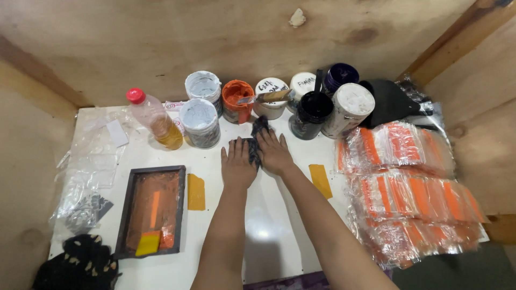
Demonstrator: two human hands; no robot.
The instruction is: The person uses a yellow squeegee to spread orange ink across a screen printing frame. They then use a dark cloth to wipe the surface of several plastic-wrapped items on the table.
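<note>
My left hand [236, 164] and my right hand [274, 151] lie flat, fingers spread, side by side on the white table [269, 225]. Both press on a dark rag [256, 140] that shows between and beyond the fingers. Just past the rag stand several paint tubs: an orange one [237, 100] with a spatula [266, 97] across it, a black one [310, 113], and white-lidded ones [200, 122].
A dark screen frame [153, 210] with orange ink and a yellow squeegee sits front left, with yellow cards [195, 191] beside it. A red-capped bottle [154, 119] stands at the back left. Stacks of clear bags with orange contents [411, 193] fill the right. Plywood walls surround the table.
</note>
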